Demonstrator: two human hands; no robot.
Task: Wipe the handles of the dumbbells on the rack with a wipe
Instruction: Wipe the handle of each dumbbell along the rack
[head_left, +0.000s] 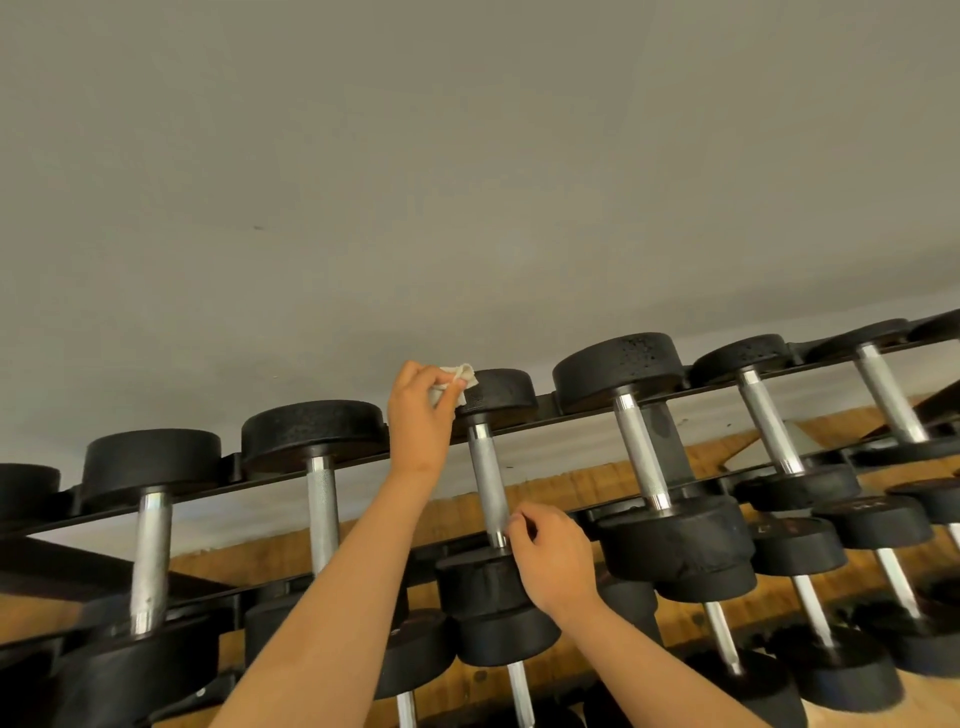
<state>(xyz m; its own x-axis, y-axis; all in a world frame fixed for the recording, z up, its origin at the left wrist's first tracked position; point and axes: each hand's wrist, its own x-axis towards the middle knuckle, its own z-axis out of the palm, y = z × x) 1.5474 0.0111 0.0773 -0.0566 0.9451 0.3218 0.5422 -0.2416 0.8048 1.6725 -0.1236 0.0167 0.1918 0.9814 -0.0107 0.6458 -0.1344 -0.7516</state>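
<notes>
Left hand (418, 415) pinches a crumpled white wipe (451, 383), held against the far head of the middle dumbbell (491, 488) on the rack's (571, 402) top row. Right hand (553, 558) rests at the near end of that dumbbell's handle (488, 480), fingers curled beside the metal; cannot tell whether they grip it. Other dumbbells sit on both sides. Grey wall (467, 182) behind.
</notes>
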